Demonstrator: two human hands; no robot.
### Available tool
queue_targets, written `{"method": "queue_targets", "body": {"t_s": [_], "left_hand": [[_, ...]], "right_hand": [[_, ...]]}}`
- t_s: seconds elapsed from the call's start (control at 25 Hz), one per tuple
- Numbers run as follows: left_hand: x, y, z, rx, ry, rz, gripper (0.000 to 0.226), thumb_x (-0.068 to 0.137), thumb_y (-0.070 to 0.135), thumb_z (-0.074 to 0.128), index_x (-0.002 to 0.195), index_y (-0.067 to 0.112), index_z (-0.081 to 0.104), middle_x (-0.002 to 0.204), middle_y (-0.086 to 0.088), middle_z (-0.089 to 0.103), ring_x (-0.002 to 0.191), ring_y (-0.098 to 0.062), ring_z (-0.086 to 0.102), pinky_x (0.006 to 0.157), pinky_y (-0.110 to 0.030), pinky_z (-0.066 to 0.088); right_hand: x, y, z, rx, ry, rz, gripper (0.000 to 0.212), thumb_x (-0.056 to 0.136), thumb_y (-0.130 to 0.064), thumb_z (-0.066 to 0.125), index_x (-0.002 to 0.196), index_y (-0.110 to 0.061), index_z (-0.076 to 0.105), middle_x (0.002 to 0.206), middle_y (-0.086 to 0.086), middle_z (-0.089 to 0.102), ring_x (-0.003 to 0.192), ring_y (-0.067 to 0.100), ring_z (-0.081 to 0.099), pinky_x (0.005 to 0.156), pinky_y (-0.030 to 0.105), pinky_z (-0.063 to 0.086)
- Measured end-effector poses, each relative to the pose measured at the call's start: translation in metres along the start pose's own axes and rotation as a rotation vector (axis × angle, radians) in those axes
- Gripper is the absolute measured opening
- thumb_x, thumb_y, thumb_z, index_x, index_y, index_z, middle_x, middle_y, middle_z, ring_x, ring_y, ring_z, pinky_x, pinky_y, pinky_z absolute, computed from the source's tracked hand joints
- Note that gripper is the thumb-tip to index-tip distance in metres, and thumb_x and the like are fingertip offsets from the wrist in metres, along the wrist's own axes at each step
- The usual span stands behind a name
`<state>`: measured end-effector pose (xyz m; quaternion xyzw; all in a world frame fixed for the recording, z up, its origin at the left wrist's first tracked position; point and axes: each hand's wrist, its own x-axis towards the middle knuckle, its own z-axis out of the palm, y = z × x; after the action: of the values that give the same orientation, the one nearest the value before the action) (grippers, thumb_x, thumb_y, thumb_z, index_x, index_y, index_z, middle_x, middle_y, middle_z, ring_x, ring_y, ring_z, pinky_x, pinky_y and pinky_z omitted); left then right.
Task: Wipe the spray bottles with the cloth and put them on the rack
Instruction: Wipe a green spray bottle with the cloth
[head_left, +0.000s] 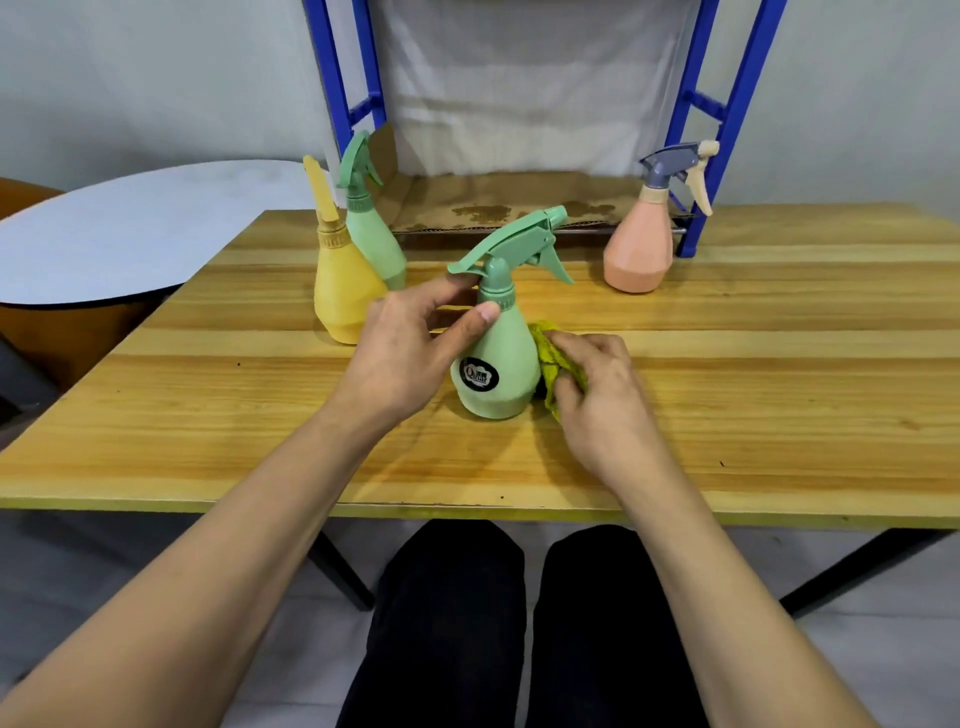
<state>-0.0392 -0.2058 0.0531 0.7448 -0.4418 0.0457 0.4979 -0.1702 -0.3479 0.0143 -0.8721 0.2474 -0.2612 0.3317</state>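
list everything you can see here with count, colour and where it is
green spray bottle with label: 1, green, table centre, upright, between both hands
green spray bottle behind: 1, green, back left of table, behind the yellow one
yellow spray bottle: 1, yellow, back left of table
pink spray bottle: 1, pink with grey and cream trigger, back right of table by the rack leg
cloth: 1, yellow-green, pressed to the labelled bottle's right side
wooden table: 1, light wood
rack: 1, blue frame, behind table
cardboard sheet: 1, brown, stained, on rack shelf
round table: 1, white top, left
left hand: 1, gripping bottle neck
right hand: 1, holding cloth
legs: 2, black trousers, under table
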Motion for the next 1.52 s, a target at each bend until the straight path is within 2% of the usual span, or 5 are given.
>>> {"method": "queue_targets", "body": {"t_s": [0.2, 0.4, 0.64, 0.96, 1.52], "left_hand": [[0.0, -0.004, 0.004, 0.011, 0.013, 0.003, 0.038, 0.098, 0.036, 0.067, 0.13, 0.016, 0.07, 0.112, 0.013, 0.074, 0.1, 0.01, 0.069, 0.083, -0.008, 0.05], [-0.001, -0.002, 0.004, 0.004, 0.014, -0.017, 0.038, 0.098, 0.035, 0.067, 0.131, 0.017, 0.069, 0.113, 0.016, 0.073, 0.103, 0.01, 0.068, 0.084, -0.009, 0.052], [-0.006, 0.002, 0.015, 0.058, 0.132, -0.033, 0.037, 0.097, 0.04, 0.067, 0.129, 0.02, 0.068, 0.106, 0.016, 0.072, 0.097, 0.003, 0.07, 0.087, -0.025, 0.059], [-0.005, 0.01, 0.023, 0.112, 0.164, -0.041, 0.033, 0.092, 0.046, 0.072, 0.118, 0.025, 0.072, 0.103, 0.007, 0.072, 0.088, -0.005, 0.071, 0.078, -0.037, 0.061], [-0.004, 0.0, 0.012, 0.142, 0.064, 0.058, 0.037, 0.097, 0.041, 0.067, 0.127, 0.02, 0.071, 0.107, 0.004, 0.065, 0.094, 0.008, 0.061, 0.078, -0.012, 0.052]], "right_hand": [[0.004, -0.019, -0.002, 0.145, 0.105, -0.149, 0.048, 0.096, -0.007, 0.052, 0.139, -0.028, 0.058, 0.129, 0.001, 0.051, 0.121, 0.01, 0.051, 0.108, 0.017, 0.033], [-0.005, 0.009, 0.011, -0.027, 0.057, -0.023, 0.049, 0.096, -0.009, 0.052, 0.142, -0.026, 0.055, 0.131, 0.009, 0.047, 0.121, 0.029, 0.053, 0.106, 0.03, 0.039], [-0.016, 0.004, 0.012, 0.137, 0.168, 0.059, 0.049, 0.096, -0.014, 0.057, 0.139, -0.037, 0.055, 0.133, -0.005, 0.052, 0.119, 0.011, 0.052, 0.092, 0.008, 0.027], [-0.019, -0.032, 0.002, 0.141, 0.306, -0.107, 0.045, 0.095, -0.022, 0.059, 0.139, -0.034, 0.058, 0.131, -0.002, 0.054, 0.122, 0.016, 0.053, 0.098, 0.02, 0.038], [-0.031, -0.018, 0.009, 0.113, 0.253, -0.042, 0.043, 0.096, -0.018, 0.057, 0.138, -0.03, 0.06, 0.126, -0.001, 0.048, 0.118, 0.013, 0.052, 0.093, 0.012, 0.033]]}}
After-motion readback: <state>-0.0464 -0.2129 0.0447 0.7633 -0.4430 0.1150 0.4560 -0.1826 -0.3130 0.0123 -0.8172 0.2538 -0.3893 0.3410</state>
